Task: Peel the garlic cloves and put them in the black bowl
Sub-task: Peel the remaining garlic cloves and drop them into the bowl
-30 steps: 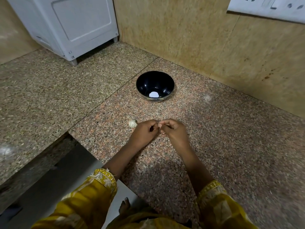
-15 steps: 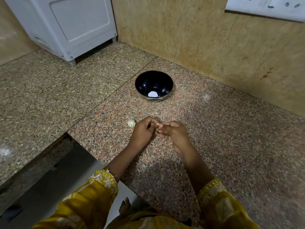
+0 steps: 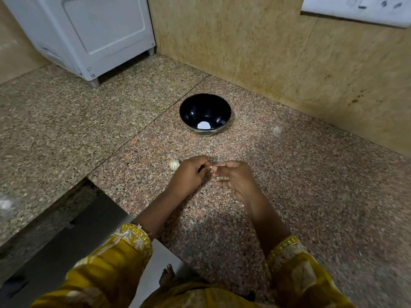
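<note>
A black bowl (image 3: 205,114) stands on the granite counter beyond my hands, with a bright white spot at its bottom. My left hand (image 3: 189,174) and my right hand (image 3: 233,178) meet fingertip to fingertip over the counter, pinching a small garlic clove (image 3: 211,168) between them; most of it is hidden by the fingers. A pale scrap (image 3: 220,179) shows under my right fingers. A whole white garlic piece (image 3: 174,164) lies on the counter just left of my left hand.
The speckled granite counter (image 3: 311,196) runs to a beige wall behind and right. A white appliance (image 3: 89,34) stands at the back left. The counter's edge (image 3: 106,192) drops to the floor at the lower left.
My hands stay together at the same spot. The fingers have shifted a little on the clove; my right fingers have curled further in.
</note>
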